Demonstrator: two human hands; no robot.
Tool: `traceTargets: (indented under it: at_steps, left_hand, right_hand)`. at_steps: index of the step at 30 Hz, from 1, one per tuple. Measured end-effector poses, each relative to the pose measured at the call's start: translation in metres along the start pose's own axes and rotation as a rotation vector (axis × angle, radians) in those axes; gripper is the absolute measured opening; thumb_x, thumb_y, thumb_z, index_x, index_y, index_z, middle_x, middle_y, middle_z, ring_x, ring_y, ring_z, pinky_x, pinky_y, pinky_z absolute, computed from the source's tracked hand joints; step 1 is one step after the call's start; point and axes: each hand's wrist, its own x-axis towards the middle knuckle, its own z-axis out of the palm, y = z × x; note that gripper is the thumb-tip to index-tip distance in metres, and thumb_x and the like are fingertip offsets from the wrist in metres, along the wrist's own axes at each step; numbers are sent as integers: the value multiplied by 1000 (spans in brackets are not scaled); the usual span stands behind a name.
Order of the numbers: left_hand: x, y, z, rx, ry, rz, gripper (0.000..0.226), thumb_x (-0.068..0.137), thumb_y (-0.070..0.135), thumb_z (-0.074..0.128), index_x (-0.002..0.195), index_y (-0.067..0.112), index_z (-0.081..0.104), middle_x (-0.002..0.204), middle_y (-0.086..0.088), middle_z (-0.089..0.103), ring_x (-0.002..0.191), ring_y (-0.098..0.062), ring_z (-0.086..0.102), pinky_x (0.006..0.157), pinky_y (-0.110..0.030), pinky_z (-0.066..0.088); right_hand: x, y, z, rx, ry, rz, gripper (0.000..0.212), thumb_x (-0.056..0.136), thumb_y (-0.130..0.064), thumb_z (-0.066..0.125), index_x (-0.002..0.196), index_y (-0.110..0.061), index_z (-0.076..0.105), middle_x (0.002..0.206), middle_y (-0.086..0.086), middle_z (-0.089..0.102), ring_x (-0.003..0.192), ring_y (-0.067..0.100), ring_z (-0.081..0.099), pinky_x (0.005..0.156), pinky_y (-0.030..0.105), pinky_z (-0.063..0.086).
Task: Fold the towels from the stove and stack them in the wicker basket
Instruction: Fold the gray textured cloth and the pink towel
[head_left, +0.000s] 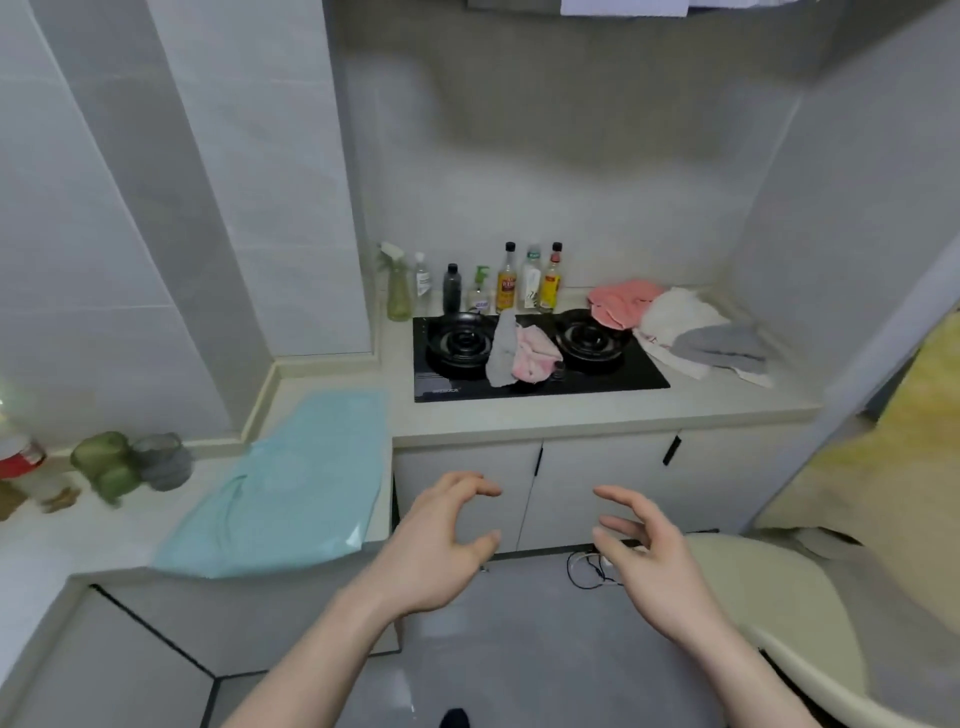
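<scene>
A black two-burner stove (639, 376) sits in the counter at the back. Between its burners lie a crumpled grey towel (501, 351) and a pink towel (535, 356). At the stove's right end are heaped a coral towel (621, 301), a white towel (672, 314) and a grey towel (722, 348). A light blue towel (291, 483) is spread flat on the left counter. My left hand (441, 545) and my right hand (649, 551) hover in front of the cabinet doors, fingers loosely curled, holding nothing. No wicker basket is in view.
Several bottles (506, 280) and a spray bottle (397, 283) stand behind the stove. Green and grey cups (130, 462) sit on the left counter. A cream chair (779, 613) and a yellow cloth (893, 441) are at the right. A cable (587, 571) lies on the floor.
</scene>
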Motion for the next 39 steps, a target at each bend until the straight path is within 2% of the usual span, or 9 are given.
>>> traceTargets:
  at_steps: [2,7,11,17,22,27,30,35,39]
  left_hand:
    - [36,-6,0,0,-26,0,43,92,38,65,132,44,51,146,25,37,139,-2,36,113,-19,24]
    - [123,-21,-15,-20,-28,-7,41,94,37,65,133,41,51,144,25,38,135,1,36,107,-12,21]
    - [188,-32,-21,-26,-33,20,40,93,35,66,130,42,53,145,19,41,137,-1,37,113,-17,24]
    - [258,-30,-13,-13,-72,63,40,92,38,66,129,42,54,145,24,41,136,2,38,116,-22,28]
    - [312,-32,-3,-7,-96,59,41,92,36,67,130,42,53,141,28,39,134,6,38,115,-18,28]
    - [371,-27,20,-22,-85,35,42,91,34,68,130,41,55,140,29,41,133,10,38,113,-14,27]
    - [412,-17,41,-44,-73,5,40,90,33,70,127,41,57,136,29,45,130,8,43,114,-17,31]
    - [481,11,81,-39,-72,-52,38,92,32,69,126,42,56,132,30,46,122,20,39,99,1,26]
    - [525,29,109,-47,-60,-111,39,93,35,67,130,42,54,135,33,41,124,18,37,101,-7,31]
  right_hand:
    - [32,-1,-5,-5,18,14,38,95,-17,68,119,-46,63,126,-13,65,108,-11,62,67,16,48]
    - [118,-18,-6,-56,30,7,40,93,-16,69,118,-47,63,124,-13,65,112,-13,59,72,8,48]
    - [175,-23,-6,-46,40,25,41,93,-21,69,117,-52,61,122,-12,65,109,-12,61,69,12,49]
    - [227,-12,-24,-24,64,52,39,94,-16,70,119,-45,63,127,-9,63,117,-8,58,72,1,45]
    - [277,8,-53,-6,82,70,38,94,-17,70,119,-44,63,127,-9,62,108,-16,58,69,4,48]
    - [343,31,-82,-4,50,71,38,94,-19,70,117,-48,62,127,-18,60,117,-6,58,73,12,50]
    - [388,47,-108,-11,5,79,37,95,-22,69,119,-49,61,129,-18,58,117,-8,56,69,14,51]
    - [458,70,-166,-47,-61,99,38,96,-25,67,120,-54,59,130,-19,57,116,-9,56,66,11,51]
    - [508,88,-203,-82,-104,90,38,95,-23,67,119,-51,59,125,-13,60,116,-5,57,65,9,49]
